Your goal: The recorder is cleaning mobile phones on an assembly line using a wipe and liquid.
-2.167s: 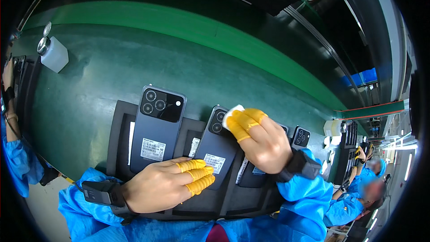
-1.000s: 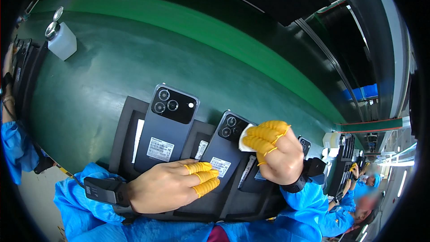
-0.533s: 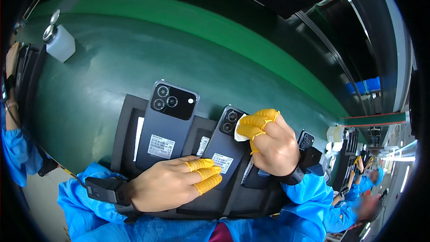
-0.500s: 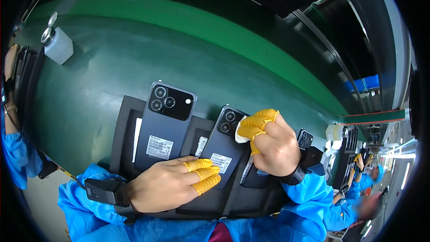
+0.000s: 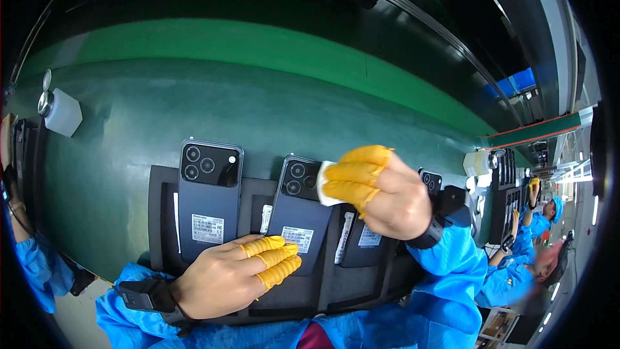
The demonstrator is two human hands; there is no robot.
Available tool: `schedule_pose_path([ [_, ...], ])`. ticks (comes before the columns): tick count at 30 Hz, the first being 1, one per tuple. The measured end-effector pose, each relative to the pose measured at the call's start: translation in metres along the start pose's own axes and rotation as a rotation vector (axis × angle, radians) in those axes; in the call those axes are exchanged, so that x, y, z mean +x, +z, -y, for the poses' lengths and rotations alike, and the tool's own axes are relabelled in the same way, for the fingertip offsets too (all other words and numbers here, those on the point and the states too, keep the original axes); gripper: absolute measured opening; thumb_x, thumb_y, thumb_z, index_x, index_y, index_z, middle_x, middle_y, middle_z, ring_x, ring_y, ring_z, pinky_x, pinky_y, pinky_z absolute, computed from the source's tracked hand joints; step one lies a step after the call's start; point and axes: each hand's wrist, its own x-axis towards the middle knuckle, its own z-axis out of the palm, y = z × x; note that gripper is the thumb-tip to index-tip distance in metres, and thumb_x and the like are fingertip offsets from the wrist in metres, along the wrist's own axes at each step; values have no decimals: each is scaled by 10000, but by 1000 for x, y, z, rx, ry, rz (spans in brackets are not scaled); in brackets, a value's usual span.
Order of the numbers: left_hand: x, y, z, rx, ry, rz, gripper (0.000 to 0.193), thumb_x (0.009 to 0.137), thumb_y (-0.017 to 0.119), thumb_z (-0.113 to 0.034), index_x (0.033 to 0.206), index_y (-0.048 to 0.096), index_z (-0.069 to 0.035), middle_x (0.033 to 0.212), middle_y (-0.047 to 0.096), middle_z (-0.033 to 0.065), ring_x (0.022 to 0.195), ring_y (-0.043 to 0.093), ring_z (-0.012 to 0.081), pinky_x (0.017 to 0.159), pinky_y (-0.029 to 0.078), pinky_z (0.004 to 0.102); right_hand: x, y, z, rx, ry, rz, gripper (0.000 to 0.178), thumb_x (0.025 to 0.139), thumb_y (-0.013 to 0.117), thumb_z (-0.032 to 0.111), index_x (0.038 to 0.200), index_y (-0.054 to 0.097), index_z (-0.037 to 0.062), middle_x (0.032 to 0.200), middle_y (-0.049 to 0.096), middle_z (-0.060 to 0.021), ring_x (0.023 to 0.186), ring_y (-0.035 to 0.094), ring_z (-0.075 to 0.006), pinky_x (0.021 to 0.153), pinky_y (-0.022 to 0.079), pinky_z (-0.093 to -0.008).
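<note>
Yellow finger cots cover several fingertips on both hands. My left hand (image 5: 223, 278) lies across the lower back of the middle dark blue phone (image 5: 290, 216), fingers stretched out beside its white label. With bent fingers, my right hand (image 5: 397, 203) pinches a white wiping pad (image 5: 325, 186) at the right edge of that phone's camera block. Another dark blue phone (image 5: 208, 200) lies back up to the left, near my left wrist. Under my right hand sits a third phone (image 5: 361, 255), partly hidden. All rest on a black foam tray (image 5: 157, 210) with slots.
A white bottle (image 5: 63, 115) with its metal lid flipped up stands at the far left of the green bench (image 5: 129, 103). One more phone (image 5: 431, 179) shows behind my right wrist. A white container (image 5: 476, 163) stands further right. Co-workers in blue sleeves sit on both sides.
The whole view has shifted and turned slightly. Both hands stay at the middle phone, the left on its back, the right keeping the white pad at the camera block.
</note>
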Motion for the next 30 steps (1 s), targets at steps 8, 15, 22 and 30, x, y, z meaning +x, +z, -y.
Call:
schedule_pose_path([
  [8, 2, 1, 2, -31, -24, -25, 340, 830, 689, -168, 1165, 716, -119, 1186, 693, 33, 1095, 664, 181, 987, 520, 311, 19, 8, -40, -7, -181, 139, 253, 587, 696, 35, 839, 699, 18, 970, 675, -106, 974, 631, -307, 815, 556, -375],
  [15, -2, 2, 0, -11, -33, -38, 336, 825, 689, -171, 1156, 720, -127, 1188, 693, 30, 1091, 665, 176, 989, 521, 310, 10, -18, -42, -5, -2, 101, 208, 563, 672, -63, 763, 691, -9, 903, 678, -136, 882, 642, -322, 801, 550, -387],
  [22, -2, 3, 2, -9, -17, -33, 350, 811, 672, -162, 1158, 718, -135, 1198, 689, 23, 1100, 659, 174, 989, 520, 308, 8, 17, -18, 138, -50, 52, 193, 557, 672, -23, 749, 694, -10, 979, 695, -132, 913, 649, -320, 762, 564, -384],
  [30, -5, 1, 2, -14, -14, -49, 341, 824, 664, -160, 1159, 717, -123, 1209, 686, 30, 1115, 654, 176, 1001, 511, 313, -8, -25, 10, 19, 124, 209, 223, 473, 637, 3, 691, 682, 21, 870, 674, -95, 880, 642, -295, 764, 575, -376],
])
